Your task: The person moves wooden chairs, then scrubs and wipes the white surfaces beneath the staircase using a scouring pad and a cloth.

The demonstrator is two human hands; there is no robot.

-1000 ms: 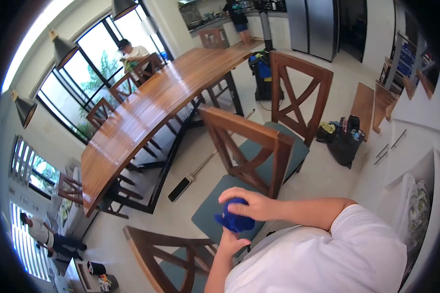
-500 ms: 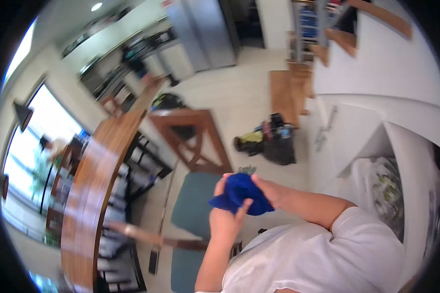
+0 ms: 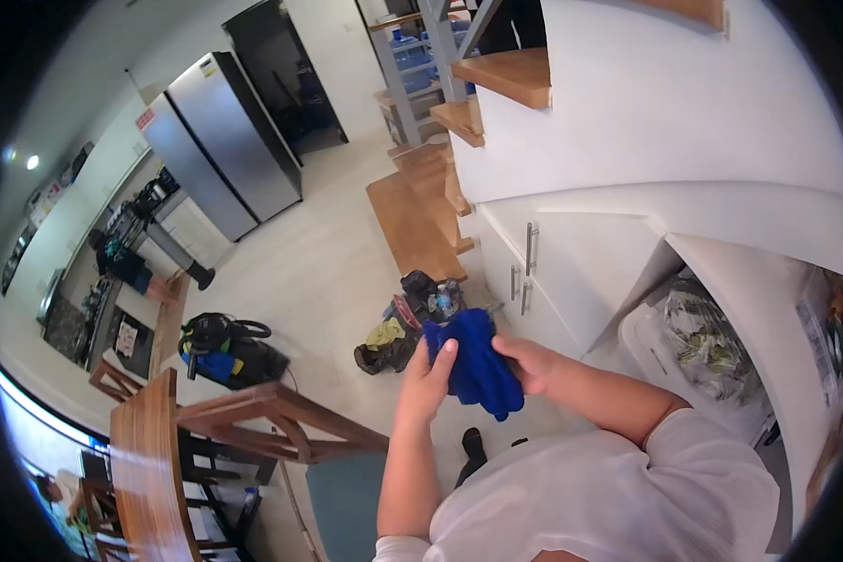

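A dark blue cloth (image 3: 478, 365) hangs in loose folds between my two hands, in front of my chest. My left hand (image 3: 428, 379) grips its left edge, with the thumb on top of the fabric. At its right edge my right hand (image 3: 532, 363) is closed on the cloth, and some of its fingers are hidden behind the fabric. Beyond the cloth, dark bags with bottles and a yellow-green item (image 3: 384, 334) lie on the floor. A chair with a green seat (image 3: 347, 496) stands below and left of my left hand.
A wooden table (image 3: 150, 450) and chairs stand at the left, near a black vacuum cleaner (image 3: 239, 356). Wooden stairs (image 3: 417, 225) rise ahead beside white cabinets (image 3: 571, 272). An open compartment holds a plastic bag (image 3: 707, 342). One person is at the kitchen counter, another sits lower left.
The view has swung right, from the table to the stairs and cabinets. The blue cloth was bunched between my hands and now hangs more open, held at both sides.
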